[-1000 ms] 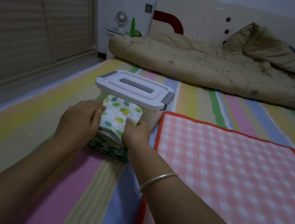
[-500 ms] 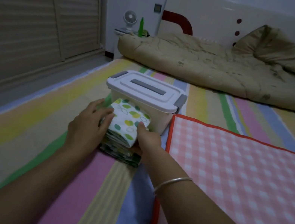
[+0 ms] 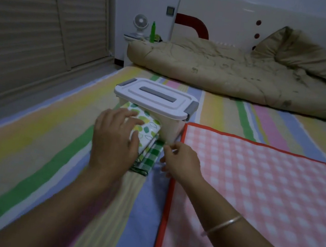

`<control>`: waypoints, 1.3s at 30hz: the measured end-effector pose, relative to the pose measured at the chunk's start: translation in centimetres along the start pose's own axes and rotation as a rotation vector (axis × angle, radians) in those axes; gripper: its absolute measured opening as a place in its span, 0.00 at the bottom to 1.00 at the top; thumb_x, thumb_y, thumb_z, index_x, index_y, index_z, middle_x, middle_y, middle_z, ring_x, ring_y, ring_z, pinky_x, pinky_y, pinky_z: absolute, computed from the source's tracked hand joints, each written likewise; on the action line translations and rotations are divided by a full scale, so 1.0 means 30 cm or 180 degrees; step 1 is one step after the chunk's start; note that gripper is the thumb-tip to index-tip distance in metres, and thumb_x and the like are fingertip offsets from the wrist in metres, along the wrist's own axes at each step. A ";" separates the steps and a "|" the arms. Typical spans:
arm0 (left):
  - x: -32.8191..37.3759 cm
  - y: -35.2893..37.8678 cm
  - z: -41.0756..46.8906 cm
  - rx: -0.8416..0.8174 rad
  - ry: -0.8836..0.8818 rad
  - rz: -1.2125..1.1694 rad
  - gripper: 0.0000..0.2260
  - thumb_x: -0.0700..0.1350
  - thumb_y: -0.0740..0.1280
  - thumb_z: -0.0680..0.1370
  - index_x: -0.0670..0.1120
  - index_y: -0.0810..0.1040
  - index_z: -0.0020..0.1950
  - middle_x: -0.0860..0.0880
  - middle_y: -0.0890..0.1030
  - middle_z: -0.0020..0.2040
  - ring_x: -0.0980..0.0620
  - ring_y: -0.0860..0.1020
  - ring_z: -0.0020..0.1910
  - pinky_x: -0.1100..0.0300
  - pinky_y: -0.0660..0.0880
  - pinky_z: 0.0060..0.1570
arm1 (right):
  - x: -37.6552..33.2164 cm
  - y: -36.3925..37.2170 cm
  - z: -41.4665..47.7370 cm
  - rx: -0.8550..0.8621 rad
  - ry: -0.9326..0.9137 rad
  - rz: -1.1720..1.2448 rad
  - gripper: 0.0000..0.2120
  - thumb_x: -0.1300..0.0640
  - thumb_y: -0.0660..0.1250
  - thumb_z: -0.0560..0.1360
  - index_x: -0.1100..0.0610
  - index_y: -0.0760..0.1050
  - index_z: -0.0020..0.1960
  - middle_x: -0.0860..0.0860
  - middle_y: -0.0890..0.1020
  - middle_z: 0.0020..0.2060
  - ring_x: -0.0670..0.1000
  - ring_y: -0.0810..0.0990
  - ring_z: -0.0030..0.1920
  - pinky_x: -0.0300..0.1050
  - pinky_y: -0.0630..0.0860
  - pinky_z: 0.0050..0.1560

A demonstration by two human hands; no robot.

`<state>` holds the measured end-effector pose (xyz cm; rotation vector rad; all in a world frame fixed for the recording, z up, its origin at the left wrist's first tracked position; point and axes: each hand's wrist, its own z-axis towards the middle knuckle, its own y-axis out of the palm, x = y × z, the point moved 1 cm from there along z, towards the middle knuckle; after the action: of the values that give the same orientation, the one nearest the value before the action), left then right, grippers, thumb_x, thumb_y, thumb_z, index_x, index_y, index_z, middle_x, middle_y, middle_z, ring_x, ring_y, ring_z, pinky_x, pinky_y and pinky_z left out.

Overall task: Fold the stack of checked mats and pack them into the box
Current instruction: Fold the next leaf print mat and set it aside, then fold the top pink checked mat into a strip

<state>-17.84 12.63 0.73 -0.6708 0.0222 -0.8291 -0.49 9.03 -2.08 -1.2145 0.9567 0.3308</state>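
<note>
A stack of folded mats (image 3: 150, 142) lies on the striped bed sheet, right in front of a white plastic box (image 3: 172, 132) whose grey-handled lid (image 3: 155, 98) is shut. The top mat is white with green leaf spots; a green checked one shows beneath. My left hand (image 3: 114, 138) lies flat on top of the stack, fingers spread. My right hand (image 3: 179, 159) sits at the stack's right side with curled fingers, beside the corner of a large pink checked mat (image 3: 256, 183) that lies spread out flat. I cannot tell whether it pinches anything.
A rumpled beige quilt (image 3: 231, 76) lies across the far end of the bed under a white headboard. A small fan (image 3: 140, 24) and a green bottle (image 3: 152, 32) stand on a bedside table. Sliding slatted doors line the left wall beyond the bed's edge.
My left hand has moved from the stack's left side onto its top. My right hand has come off the stack and now sits lower at its right edge.
</note>
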 end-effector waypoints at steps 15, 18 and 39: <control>0.725 -0.030 -0.397 -0.2696 0.0642 -0.1740 0.08 0.56 0.64 0.76 0.58 0.77 0.53 0.60 0.76 0.51 0.60 0.70 0.51 0.60 0.70 0.54 | 0.444 -0.600 -0.696 -0.0185 -0.0367 -0.1171 0.06 0.53 0.68 0.76 0.41 0.79 0.48 0.36 0.79 0.41 0.39 0.76 0.47 0.39 0.75 0.47; 0.756 -0.019 -0.407 -0.3299 0.0971 -0.1202 0.24 0.69 0.65 0.70 0.59 0.73 0.61 0.60 0.72 0.58 0.58 0.68 0.55 0.56 0.69 0.58 | 0.502 -0.657 -0.766 -0.0363 -0.0602 -0.1212 0.07 0.42 0.69 0.73 0.39 0.77 0.50 0.35 0.78 0.47 0.38 0.73 0.53 0.39 0.72 0.51; 0.761 -0.072 -0.311 -0.4003 0.0667 -0.1358 0.10 0.52 0.66 0.78 0.52 0.84 0.53 0.58 0.84 0.53 0.63 0.79 0.51 0.61 0.75 0.55 | 0.521 -0.777 -0.830 -0.1047 -0.0267 -0.1007 0.06 0.53 0.69 0.76 0.47 0.82 0.53 0.41 0.84 0.50 0.38 0.80 0.52 0.40 0.76 0.56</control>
<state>-6.13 -9.17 -0.11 -1.8030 0.6522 -1.2706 13.45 -25.75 0.00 -1.6151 0.6384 0.2905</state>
